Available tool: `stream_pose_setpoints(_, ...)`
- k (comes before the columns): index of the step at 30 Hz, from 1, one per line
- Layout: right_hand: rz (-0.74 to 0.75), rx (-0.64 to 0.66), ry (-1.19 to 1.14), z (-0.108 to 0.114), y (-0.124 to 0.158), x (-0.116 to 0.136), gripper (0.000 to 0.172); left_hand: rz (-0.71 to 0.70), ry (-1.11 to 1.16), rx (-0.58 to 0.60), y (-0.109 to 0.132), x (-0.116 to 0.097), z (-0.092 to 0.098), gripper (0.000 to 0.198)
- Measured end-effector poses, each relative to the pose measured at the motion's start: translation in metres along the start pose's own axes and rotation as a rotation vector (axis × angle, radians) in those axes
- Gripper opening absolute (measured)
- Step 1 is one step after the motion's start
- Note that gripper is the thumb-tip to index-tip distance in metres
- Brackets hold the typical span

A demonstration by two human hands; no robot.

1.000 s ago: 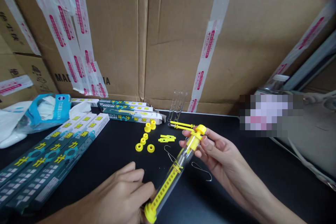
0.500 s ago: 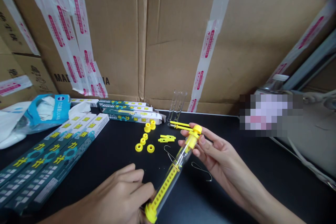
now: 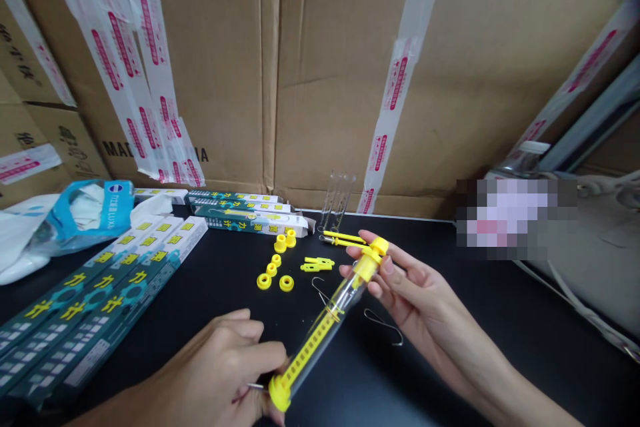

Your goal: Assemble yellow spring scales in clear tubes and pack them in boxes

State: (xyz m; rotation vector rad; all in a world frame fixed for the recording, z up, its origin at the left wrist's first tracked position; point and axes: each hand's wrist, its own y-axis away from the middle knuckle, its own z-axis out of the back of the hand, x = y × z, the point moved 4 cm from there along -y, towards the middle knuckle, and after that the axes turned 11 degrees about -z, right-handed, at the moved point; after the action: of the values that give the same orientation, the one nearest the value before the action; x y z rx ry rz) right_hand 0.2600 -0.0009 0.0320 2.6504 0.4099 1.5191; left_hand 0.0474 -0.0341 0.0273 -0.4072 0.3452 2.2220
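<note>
While left hand (image 3: 225, 361) and right hand (image 3: 423, 293) hold the tube (image 3: 320, 337) at seven and one o'clock, it looks light, stiff, slick; grip its caps (image 3: 370, 264).

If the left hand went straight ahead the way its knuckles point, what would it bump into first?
Probably the clear tube with the yellow scale, which slants across just ahead of the left hand. From one picture, I can't tell exactly how the depths line up.

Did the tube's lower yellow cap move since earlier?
Yes, slightly: the lower yellow cap has shifted leftward and up in view, nearer the loose yellow rings.
</note>
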Motion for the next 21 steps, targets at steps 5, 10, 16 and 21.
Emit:
stream_pose_setpoints(5,0.011,0.009,0.017,0.001,0.000,0.001,0.044,-0.063,-0.046,-0.062,0.000,-0.001,0.003,0.021)
stream_pose_setpoints(10,0.019,0.016,0.029,0.000,0.000,0.001,0.038,-0.138,-0.046,-0.167,0.002,0.002,0.002,0.023)
stream_pose_setpoints(16,0.017,0.016,0.042,-0.002,0.000,0.001,0.020,-0.187,-0.052,-0.297,0.004,0.009,-0.009,0.024)
stream_pose_setpoints(21,0.006,0.012,-0.003,-0.001,0.000,0.000,0.018,-0.179,-0.076,-0.280,0.003,0.009,-0.012,0.022)
